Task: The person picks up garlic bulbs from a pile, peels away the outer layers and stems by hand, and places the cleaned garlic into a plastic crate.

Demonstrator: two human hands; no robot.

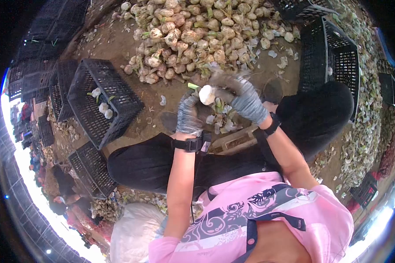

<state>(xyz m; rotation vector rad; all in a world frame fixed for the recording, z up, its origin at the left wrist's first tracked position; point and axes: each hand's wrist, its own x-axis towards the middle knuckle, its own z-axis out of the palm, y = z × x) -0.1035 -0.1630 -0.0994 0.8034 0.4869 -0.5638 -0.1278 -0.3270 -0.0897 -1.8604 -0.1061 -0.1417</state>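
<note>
Grey knitted gloves cover both hands, which are close together above the lap. The left hand [189, 114] has its fingers curled up around the lower part of a white garlic bulb [206, 94], whose green stem stub points away to the left; held this way, the bulb's right side probably lies handy for the other hand. The right hand [248, 100] is right beside it, but its fingers are so blurred that I cannot tell whether they grip a tool, pinch the bulb or only brush it. Beneath, loose peelings [219, 120] lie between the legs, about where scraps from the bulb would drop. A heap of unpeeled garlic [197, 39] spreads just ahead, likely put there to be within easy reach. To the left, a tilted black crate [123, 94] holds a few pale bulbs, its mouth turned toward the sitter, perhaps for a short toss; another black crate [314, 65] stands by the right knee. The floor [103, 50] is brown, earthy-looking and flecked with skins, with a thick drift of husks [364, 140] along the right. Behind the sitter is a white sack [134, 232], and bright light rims the wide room.
</note>
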